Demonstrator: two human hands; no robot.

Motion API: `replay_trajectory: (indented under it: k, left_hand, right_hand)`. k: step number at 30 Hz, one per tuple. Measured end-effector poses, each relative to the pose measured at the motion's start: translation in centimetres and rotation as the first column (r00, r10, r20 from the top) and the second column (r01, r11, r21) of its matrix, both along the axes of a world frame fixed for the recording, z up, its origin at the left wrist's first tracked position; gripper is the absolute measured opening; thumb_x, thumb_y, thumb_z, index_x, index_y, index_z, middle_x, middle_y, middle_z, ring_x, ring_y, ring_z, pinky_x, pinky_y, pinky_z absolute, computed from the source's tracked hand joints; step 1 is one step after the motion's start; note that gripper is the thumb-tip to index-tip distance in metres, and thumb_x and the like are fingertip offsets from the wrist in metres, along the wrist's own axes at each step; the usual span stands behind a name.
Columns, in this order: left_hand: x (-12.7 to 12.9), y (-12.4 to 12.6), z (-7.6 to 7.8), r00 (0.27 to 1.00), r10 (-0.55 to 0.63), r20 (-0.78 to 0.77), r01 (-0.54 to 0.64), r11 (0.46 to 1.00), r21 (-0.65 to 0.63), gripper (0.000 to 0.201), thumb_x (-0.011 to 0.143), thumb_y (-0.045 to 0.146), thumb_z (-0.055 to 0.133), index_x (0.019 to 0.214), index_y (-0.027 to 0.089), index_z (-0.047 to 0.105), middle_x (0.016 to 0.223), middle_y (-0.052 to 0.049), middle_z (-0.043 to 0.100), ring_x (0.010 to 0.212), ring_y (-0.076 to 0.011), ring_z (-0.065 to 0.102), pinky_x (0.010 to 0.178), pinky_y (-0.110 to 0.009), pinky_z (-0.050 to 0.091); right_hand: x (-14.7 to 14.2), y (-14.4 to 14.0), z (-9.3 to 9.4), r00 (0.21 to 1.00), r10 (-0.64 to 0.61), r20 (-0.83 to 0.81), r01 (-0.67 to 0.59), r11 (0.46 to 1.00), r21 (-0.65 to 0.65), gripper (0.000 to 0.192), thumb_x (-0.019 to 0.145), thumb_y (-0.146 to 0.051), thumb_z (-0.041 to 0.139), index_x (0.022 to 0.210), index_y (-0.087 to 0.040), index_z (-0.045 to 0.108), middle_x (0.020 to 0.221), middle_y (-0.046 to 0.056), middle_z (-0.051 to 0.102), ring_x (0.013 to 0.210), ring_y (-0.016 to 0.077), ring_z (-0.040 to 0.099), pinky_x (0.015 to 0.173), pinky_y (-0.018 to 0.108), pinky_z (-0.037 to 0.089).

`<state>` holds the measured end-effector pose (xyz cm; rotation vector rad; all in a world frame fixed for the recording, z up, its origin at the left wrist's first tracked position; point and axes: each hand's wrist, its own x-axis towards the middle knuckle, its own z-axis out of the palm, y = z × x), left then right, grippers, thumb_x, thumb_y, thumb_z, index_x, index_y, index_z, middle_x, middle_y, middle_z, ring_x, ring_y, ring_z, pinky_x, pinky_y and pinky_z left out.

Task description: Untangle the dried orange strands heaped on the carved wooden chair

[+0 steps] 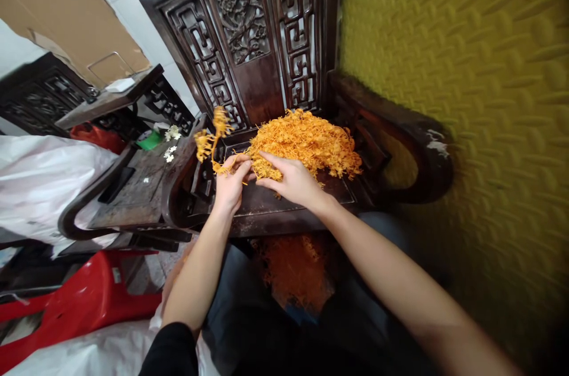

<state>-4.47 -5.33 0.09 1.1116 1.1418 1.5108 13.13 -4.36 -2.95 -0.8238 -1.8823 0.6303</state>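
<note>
My left hand point(229, 186) is closed in a pinch on a thin orange branching sprig point(216, 142), which looks like artificial plant material. Its frilly tips stick up to the left of the hand. Beside it, my right hand point(293, 180) has its thumb and fingers around a small yellow-orange clump point(267, 170) of the same kind. The fingertips of both hands nearly meet. Just behind them, a large tangled heap of orange sprigs point(309, 142) lies on the seat of a dark carved wooden chair point(258, 205).
A curved armrest point(427, 150) and a yellow-green textured surface point(466, 67) border the right side. On the left stand another wooden chair point(128, 198) with small white flowers point(171, 134), and a red plastic stool point(89, 299). More orange material point(296, 269) is below the seat.
</note>
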Motion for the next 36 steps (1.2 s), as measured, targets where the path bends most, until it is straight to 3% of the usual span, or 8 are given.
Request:
replay_trajectory:
  k: [4,7,10,16,19,27,32,36]
  left_hand:
    - [-0.1,-0.4,0.3,0.996,-0.087,0.033,0.088,0.995,-0.046,0.033,0.064,0.031,0.088,0.087,0.015,0.070,0.082,0.000,0.064,0.071,-0.0115,0.063,0.057,-0.022,0.056]
    - [-0.2,-0.7,0.3,0.992,-0.123,0.029,0.125,0.990,-0.062,0.037,0.063,0.032,0.089,0.091,0.015,0.070,0.087,-0.002,0.067,0.073,-0.0138,0.066,0.062,-0.027,0.060]
    - [0.0,-0.7,0.1,0.993,-0.114,0.014,0.114,0.992,-0.045,0.033,0.062,0.028,0.089,0.085,0.015,0.070,0.082,-0.001,0.066,0.069,-0.0131,0.065,0.065,-0.029,0.060]
    - [0.1,1.4,-0.8,0.986,0.107,0.126,-0.116,0.991,0.065,0.025,0.055,0.015,0.085,0.069,0.014,0.064,0.065,0.004,0.059,0.056,-0.0076,0.057,0.058,-0.022,0.048]
    - [-1.4,3.4,-1.1,0.942,0.301,0.146,-0.324,0.930,0.176,0.021,0.060,0.011,0.078,0.068,0.014,0.059,0.068,0.003,0.060,0.059,-0.0076,0.057,0.061,-0.022,0.048]
    - [-5.3,5.6,-2.0,0.940,0.318,0.125,-0.329,0.940,0.085,0.022,0.068,0.015,0.076,0.077,0.015,0.057,0.070,0.003,0.057,0.061,-0.0090,0.058,0.058,-0.024,0.050]
    - [-8.5,6.1,-1.1,0.831,0.534,0.156,-0.549,0.833,0.073,0.026,0.078,0.010,0.069,0.078,0.017,0.044,0.066,0.008,0.051,0.058,-0.0025,0.050,0.055,-0.018,0.040]
    - [-9.0,5.0,-0.7,0.920,0.371,0.126,-0.372,0.928,-0.022,0.027,0.071,0.014,0.079,0.079,0.016,0.053,0.068,0.005,0.058,0.060,-0.0054,0.057,0.052,-0.018,0.040]
  right_hand:
    - [-0.1,0.0,0.5,0.982,0.108,-0.154,-0.123,0.988,-0.094,0.045,0.091,-0.041,0.068,0.132,-0.022,0.067,0.134,0.007,0.068,0.122,0.0243,0.065,0.109,0.040,0.049]
    - [0.0,0.1,0.5,0.961,0.143,-0.237,-0.208,0.939,-0.275,0.033,0.092,-0.044,0.065,0.114,-0.020,0.070,0.099,0.006,0.076,0.082,0.0189,0.073,0.074,0.033,0.059]
    - [-0.3,0.2,0.3,0.927,0.161,-0.339,-0.303,0.854,-0.422,0.031,0.092,-0.048,0.064,0.100,-0.018,0.063,0.071,-0.002,0.065,0.048,0.0107,0.055,0.046,0.024,0.043]
    - [-2.2,-0.8,0.2,0.932,0.075,-0.355,-0.149,0.971,-0.186,0.021,0.093,-0.037,0.063,0.088,-0.017,0.063,0.078,0.001,0.064,0.069,0.0137,0.059,0.067,0.028,0.048]
    - [-2.4,-1.8,0.4,0.908,0.099,-0.406,-0.141,0.987,-0.075,0.019,0.093,-0.035,0.062,0.084,-0.018,0.061,0.083,0.003,0.065,0.079,0.0165,0.061,0.075,0.032,0.048]
    - [-0.4,-0.9,-0.3,0.743,0.044,-0.668,-0.426,0.801,-0.421,0.036,0.083,-0.051,0.074,0.088,-0.023,0.052,0.071,-0.002,0.062,0.047,0.0094,0.050,0.040,0.022,0.029]
    - [2.1,0.1,0.9,0.606,-0.203,-0.769,-0.233,0.879,-0.416,0.038,0.078,-0.048,0.077,0.084,-0.024,0.047,0.068,-0.003,0.057,0.046,0.0082,0.045,0.039,0.022,0.023]
    - [3.6,-0.2,1.9,0.670,-0.163,-0.724,-0.311,0.824,-0.474,0.033,0.081,-0.046,0.070,0.093,-0.026,0.047,0.071,-0.003,0.057,0.047,0.0088,0.044,0.042,0.024,0.025]
